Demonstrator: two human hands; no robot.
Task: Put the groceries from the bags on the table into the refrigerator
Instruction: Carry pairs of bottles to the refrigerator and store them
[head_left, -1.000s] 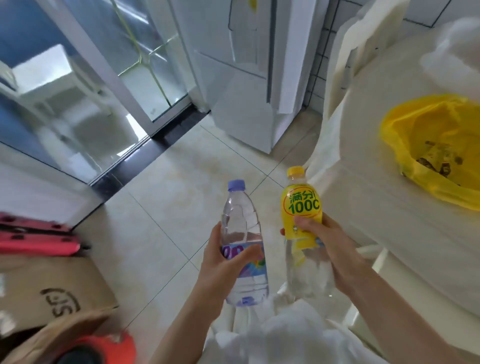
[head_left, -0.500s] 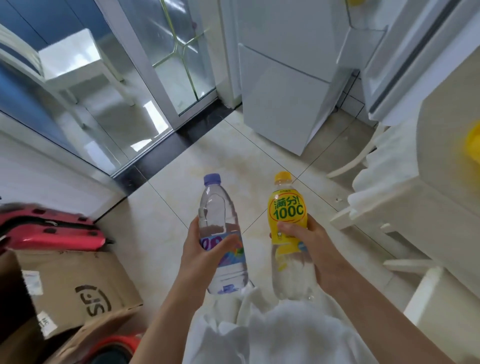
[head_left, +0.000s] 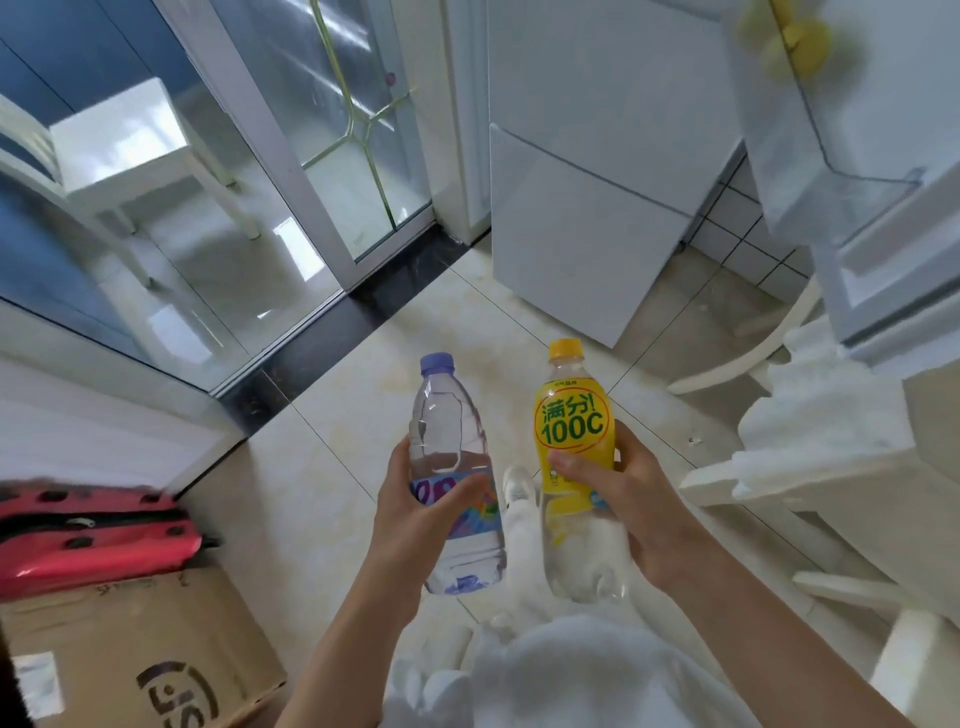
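Yellow bag gone, refrigerator (head_left: 597, 218) cropped

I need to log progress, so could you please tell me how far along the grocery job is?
Done: two bottles are out of the bags. In hand: the left hand holds a water bottle and the right hand a yellow drink bottle, both upright over the floor. Left: neither is in the fridge yet; its door stands open ahead.

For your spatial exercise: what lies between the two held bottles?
In the head view, no object separates the purple-capped clear water bottle from the yellow-labelled drink bottle; only a white shoe shows below.
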